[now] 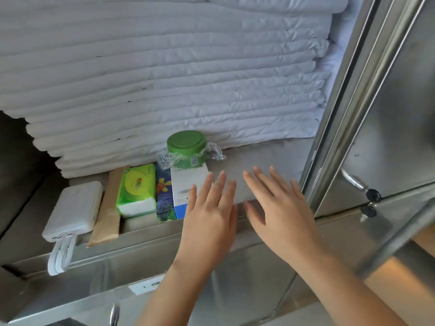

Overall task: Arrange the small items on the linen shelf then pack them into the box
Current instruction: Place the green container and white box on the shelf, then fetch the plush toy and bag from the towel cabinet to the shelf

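Green-lidded jar (187, 148) on steel shelf (259, 161), against white linen stack (164, 78). In front of the jar: barcoded white-blue box (186, 182); left of the jar: floral box (164, 194), green tissue pack (137, 189), brown packet (109, 208), power bank (75, 205). Left hand (209, 212) and right hand (280, 208) are flat with fingers spread, holding nothing. Print is blurred.

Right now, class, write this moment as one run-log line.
left hand: open, at white carton | right hand: open, above shelf | small items: grouped before linen | packing box: unseen
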A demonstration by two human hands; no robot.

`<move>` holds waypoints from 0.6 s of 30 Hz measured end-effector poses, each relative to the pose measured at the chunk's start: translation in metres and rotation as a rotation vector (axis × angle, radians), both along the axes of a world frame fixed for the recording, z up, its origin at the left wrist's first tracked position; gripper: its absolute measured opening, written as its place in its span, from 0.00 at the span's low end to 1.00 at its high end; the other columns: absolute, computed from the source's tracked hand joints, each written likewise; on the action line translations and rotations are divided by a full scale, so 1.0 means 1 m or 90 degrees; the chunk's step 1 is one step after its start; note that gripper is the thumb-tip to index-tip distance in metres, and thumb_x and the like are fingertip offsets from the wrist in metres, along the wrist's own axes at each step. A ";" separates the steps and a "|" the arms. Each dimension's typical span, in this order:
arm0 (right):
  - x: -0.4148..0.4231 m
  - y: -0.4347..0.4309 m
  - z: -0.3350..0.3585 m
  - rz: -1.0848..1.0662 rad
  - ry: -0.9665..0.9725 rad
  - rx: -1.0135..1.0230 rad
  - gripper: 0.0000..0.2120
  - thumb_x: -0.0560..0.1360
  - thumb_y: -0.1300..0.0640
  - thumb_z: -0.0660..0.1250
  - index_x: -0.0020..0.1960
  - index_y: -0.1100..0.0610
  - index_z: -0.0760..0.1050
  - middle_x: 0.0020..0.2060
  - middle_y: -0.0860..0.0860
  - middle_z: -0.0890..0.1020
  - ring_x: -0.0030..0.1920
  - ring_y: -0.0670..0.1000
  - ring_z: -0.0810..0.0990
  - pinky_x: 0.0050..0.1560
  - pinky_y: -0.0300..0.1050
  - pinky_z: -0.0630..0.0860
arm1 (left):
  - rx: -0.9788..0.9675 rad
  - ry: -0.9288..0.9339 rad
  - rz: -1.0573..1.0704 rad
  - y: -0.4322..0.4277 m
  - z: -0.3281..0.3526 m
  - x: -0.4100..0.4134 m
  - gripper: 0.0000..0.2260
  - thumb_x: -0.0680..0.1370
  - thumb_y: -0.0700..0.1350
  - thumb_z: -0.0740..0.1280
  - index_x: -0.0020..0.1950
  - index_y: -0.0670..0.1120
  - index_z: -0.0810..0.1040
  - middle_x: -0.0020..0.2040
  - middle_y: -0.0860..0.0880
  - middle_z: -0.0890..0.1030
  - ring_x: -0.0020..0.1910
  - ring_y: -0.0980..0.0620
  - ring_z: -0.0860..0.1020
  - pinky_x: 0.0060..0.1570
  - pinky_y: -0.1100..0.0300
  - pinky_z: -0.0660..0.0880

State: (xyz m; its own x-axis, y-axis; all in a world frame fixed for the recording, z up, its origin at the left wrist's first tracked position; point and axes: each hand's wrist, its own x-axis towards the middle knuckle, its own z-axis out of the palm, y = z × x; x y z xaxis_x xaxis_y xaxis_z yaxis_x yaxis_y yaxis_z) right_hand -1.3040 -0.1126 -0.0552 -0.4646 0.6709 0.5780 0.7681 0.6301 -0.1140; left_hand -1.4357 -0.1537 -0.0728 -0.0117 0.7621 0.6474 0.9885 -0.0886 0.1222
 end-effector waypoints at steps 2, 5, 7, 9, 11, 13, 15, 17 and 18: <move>0.017 -0.011 -0.004 -0.026 0.002 0.000 0.26 0.65 0.57 0.76 0.62 0.60 0.76 0.59 0.57 0.79 0.59 0.62 0.77 0.53 0.66 0.72 | 0.001 -0.024 -0.026 -0.003 0.001 0.016 0.18 0.68 0.39 0.67 0.58 0.37 0.79 0.59 0.38 0.78 0.59 0.35 0.76 0.51 0.34 0.71; 0.043 -0.024 -0.007 -0.058 0.031 -0.015 0.25 0.64 0.58 0.77 0.60 0.59 0.78 0.58 0.56 0.80 0.59 0.62 0.77 0.53 0.66 0.72 | -0.007 -0.033 -0.055 -0.007 0.004 0.043 0.19 0.68 0.40 0.67 0.58 0.37 0.79 0.59 0.39 0.78 0.59 0.36 0.75 0.52 0.34 0.71; 0.064 -0.029 -0.006 -0.073 0.049 -0.017 0.25 0.64 0.59 0.77 0.60 0.59 0.78 0.58 0.56 0.80 0.60 0.62 0.77 0.52 0.66 0.73 | 0.002 -0.031 -0.075 -0.008 0.007 0.064 0.18 0.69 0.39 0.66 0.58 0.37 0.79 0.59 0.39 0.79 0.59 0.36 0.76 0.52 0.35 0.71; 0.089 -0.035 -0.005 -0.092 0.064 -0.023 0.25 0.65 0.59 0.76 0.61 0.59 0.77 0.59 0.56 0.79 0.61 0.61 0.76 0.54 0.66 0.73 | 0.007 -0.029 -0.097 -0.008 0.011 0.089 0.17 0.72 0.41 0.62 0.58 0.38 0.79 0.59 0.39 0.79 0.60 0.37 0.76 0.53 0.35 0.71; 0.119 -0.041 -0.002 -0.118 0.074 -0.025 0.25 0.66 0.58 0.76 0.61 0.59 0.77 0.60 0.56 0.79 0.62 0.61 0.75 0.55 0.66 0.73 | 0.012 -0.034 -0.130 -0.008 0.014 0.119 0.17 0.72 0.42 0.62 0.59 0.38 0.79 0.60 0.40 0.78 0.60 0.38 0.75 0.54 0.36 0.70; 0.155 -0.047 0.000 -0.157 0.070 -0.021 0.25 0.66 0.57 0.75 0.62 0.59 0.76 0.61 0.56 0.78 0.62 0.62 0.74 0.55 0.66 0.72 | 0.010 -0.030 -0.174 -0.008 0.019 0.155 0.18 0.72 0.42 0.61 0.59 0.38 0.79 0.60 0.40 0.78 0.61 0.38 0.75 0.55 0.37 0.71; 0.195 -0.053 0.002 -0.199 0.074 -0.022 0.25 0.68 0.57 0.75 0.63 0.59 0.76 0.61 0.56 0.77 0.63 0.61 0.74 0.56 0.66 0.71 | 0.013 -0.029 -0.221 -0.007 0.023 0.194 0.17 0.70 0.40 0.64 0.58 0.38 0.79 0.59 0.40 0.79 0.60 0.38 0.75 0.53 0.37 0.72; 0.235 -0.059 0.005 -0.239 0.082 -0.028 0.24 0.69 0.57 0.74 0.64 0.59 0.75 0.62 0.55 0.77 0.64 0.62 0.73 0.57 0.67 0.70 | 0.014 -0.030 -0.255 -0.007 0.026 0.233 0.18 0.69 0.40 0.65 0.57 0.38 0.80 0.59 0.40 0.79 0.59 0.38 0.76 0.53 0.37 0.72; 0.253 -0.062 0.006 -0.260 0.085 -0.027 0.25 0.68 0.57 0.74 0.64 0.59 0.75 0.62 0.56 0.77 0.64 0.62 0.73 0.57 0.67 0.69 | 0.012 -0.029 -0.271 -0.007 0.028 0.253 0.17 0.70 0.41 0.64 0.58 0.38 0.79 0.59 0.40 0.79 0.59 0.38 0.76 0.53 0.37 0.72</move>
